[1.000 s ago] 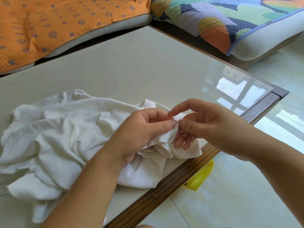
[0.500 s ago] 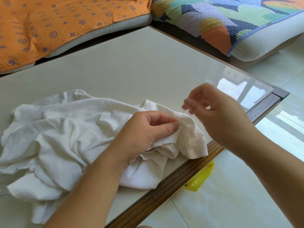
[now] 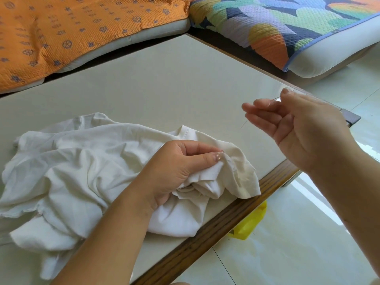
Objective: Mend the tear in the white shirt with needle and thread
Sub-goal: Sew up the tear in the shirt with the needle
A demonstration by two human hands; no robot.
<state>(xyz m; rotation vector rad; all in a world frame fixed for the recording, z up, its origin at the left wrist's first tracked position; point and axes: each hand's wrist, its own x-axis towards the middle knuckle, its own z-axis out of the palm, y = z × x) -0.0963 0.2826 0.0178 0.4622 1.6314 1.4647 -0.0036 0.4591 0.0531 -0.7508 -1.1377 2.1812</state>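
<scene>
Hands: two, both forearms cut off by the lower edge.
Left hand (image 3: 181,167): thumb and forefinger pinch a raised fold of the shirt, the other fingers curled into the cloth.
Right hand (image 3: 304,128): raised at 3 o'clock, well apart from the shirt. Thumb and forefinger pinch the needle, and the other fingers are loosely extended toward 9 o'clock.
White shirt (image 3: 82,171): one, crumpled on the table at 8 o'clock. The tear cannot be made out.
Needle (image 3: 276,98): one thin dark sliver, mostly hidden by the fingers.
Thread (image 3: 243,125): one faint strand below the fingertips, otherwise too fine to trace.
Table (image 3: 164,89): one, pale top with a wooden rim, cut off at the left.
Cushions: two, an orange cushion (image 3: 72,27) at 11 o'clock and a multicoloured cushion (image 3: 287,23) at 1 o'clock, both cropped by the top edge.
Yellow object (image 3: 249,225): one, at 5 o'clock, half hidden under the rim, unidentifiable.
</scene>
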